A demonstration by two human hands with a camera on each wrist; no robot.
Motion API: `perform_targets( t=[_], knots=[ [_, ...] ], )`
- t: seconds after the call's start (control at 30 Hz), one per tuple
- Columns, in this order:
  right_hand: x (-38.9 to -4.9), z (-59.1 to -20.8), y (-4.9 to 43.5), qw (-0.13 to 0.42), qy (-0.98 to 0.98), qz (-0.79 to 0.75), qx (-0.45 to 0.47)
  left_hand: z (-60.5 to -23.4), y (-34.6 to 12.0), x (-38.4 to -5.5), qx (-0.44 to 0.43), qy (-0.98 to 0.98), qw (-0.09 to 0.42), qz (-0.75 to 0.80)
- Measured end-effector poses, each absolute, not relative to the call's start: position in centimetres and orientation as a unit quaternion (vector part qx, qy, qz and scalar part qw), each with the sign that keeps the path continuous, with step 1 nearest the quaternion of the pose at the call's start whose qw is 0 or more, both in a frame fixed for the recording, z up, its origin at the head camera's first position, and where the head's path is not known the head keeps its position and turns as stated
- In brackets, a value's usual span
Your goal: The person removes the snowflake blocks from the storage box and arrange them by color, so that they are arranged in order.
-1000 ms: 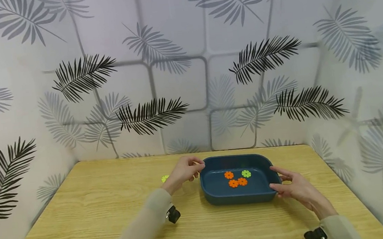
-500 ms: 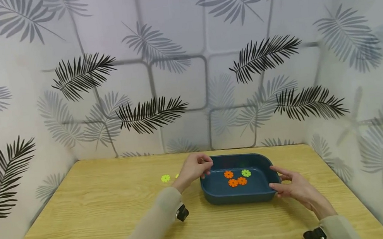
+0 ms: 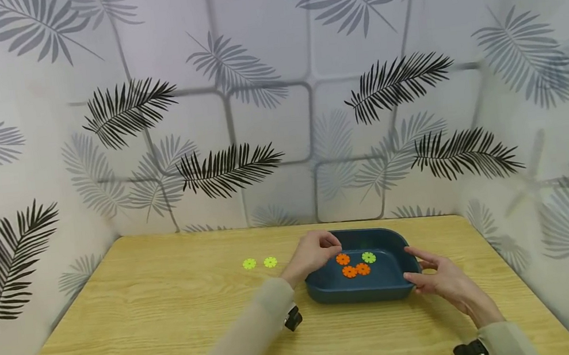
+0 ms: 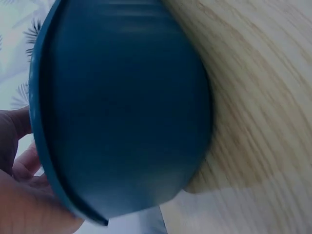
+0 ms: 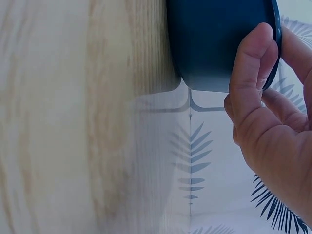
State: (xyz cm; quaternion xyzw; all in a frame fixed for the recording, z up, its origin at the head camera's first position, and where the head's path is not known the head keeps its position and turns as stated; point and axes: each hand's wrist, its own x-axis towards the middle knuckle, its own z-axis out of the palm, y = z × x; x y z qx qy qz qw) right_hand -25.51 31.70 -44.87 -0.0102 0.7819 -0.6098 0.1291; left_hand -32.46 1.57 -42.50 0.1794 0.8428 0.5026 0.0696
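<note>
A dark blue tray (image 3: 362,295) stands on the wooden table, right of centre in the head view. Inside it lie several small notched plastic discs: a single orange disc (image 3: 343,259), two more orange discs (image 3: 349,272) close together, and a yellow-green disc (image 3: 369,257). My left hand (image 3: 315,252) reaches over the tray's left rim, fingers bent and fingertips close together above the single orange disc; I cannot tell whether they pinch anything. At the tray's right end, my right hand (image 3: 443,281) holds the rim between thumb and fingers, its fingers (image 5: 253,63) along the wall.
Two yellow-green discs lie on the table (image 3: 175,328) left of the tray, the left disc (image 3: 249,264) a short gap from the right disc (image 3: 270,262). A leaf-patterned wall covering (image 3: 276,196) closes off the back and both sides.
My left hand has moved right, from beside the tray's left rim to over its inside, uncovering the two yellow-green discs on the table. The right hand and tray have stayed put.
</note>
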Motion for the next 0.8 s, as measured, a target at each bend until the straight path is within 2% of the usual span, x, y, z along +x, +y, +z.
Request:
perform_targets(
  t=[0.53,0.8],
  knots=[
    [-25.2,-45.1,31.4,0.124,0.782,-0.611,-0.008,-43.0,5.0,-31.3,0.179,0.833,0.12,0.51],
    [-25.4,-45.0,31.5,0.124,0.786,-0.606,-0.01,-43.7,6.5,-31.6,0.15,0.817,0.136,0.541]
  ],
)
